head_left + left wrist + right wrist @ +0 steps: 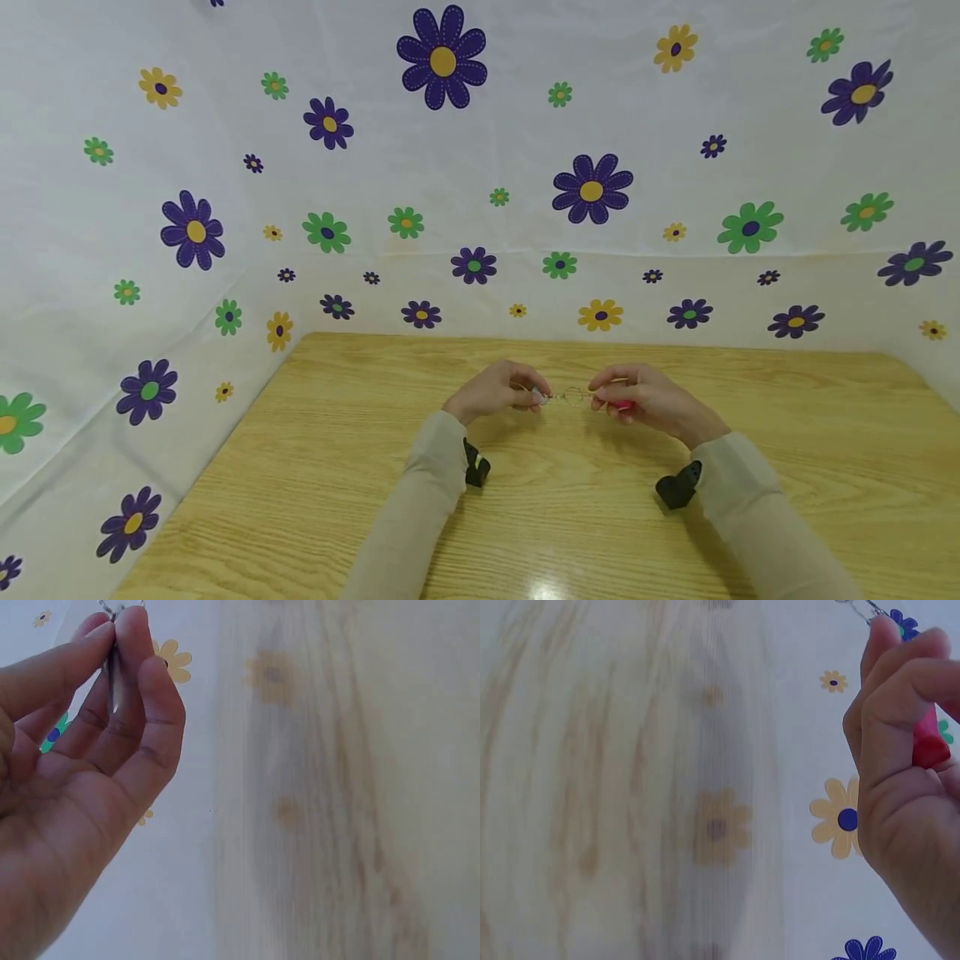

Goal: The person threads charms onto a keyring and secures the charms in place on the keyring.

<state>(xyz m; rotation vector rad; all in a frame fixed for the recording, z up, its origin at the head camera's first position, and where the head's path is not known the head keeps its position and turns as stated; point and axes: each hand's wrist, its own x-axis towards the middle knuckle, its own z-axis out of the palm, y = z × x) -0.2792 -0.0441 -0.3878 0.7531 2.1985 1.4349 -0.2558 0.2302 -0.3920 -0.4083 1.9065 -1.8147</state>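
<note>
Over the table, both hands hold a key ring [566,397] stretched between them, with short silver chain to either side. My left hand [493,392] pinches a flat silver metal piece [114,686] at one end between thumb and fingers; its edge faces the left wrist view. At the other end, my right hand [654,402] has its fingers curled round a red piece [931,750], partly hidden by the fingers. A bit of the ring and chain shows past the fingertips at the top of the right wrist view.
Beneath the hands lies a light wood-grain table [570,517]. A white cloth [495,150] printed with purple, green and yellow flowers rises along its back and left edges. Each wrist carries a small black camera mount [678,486].
</note>
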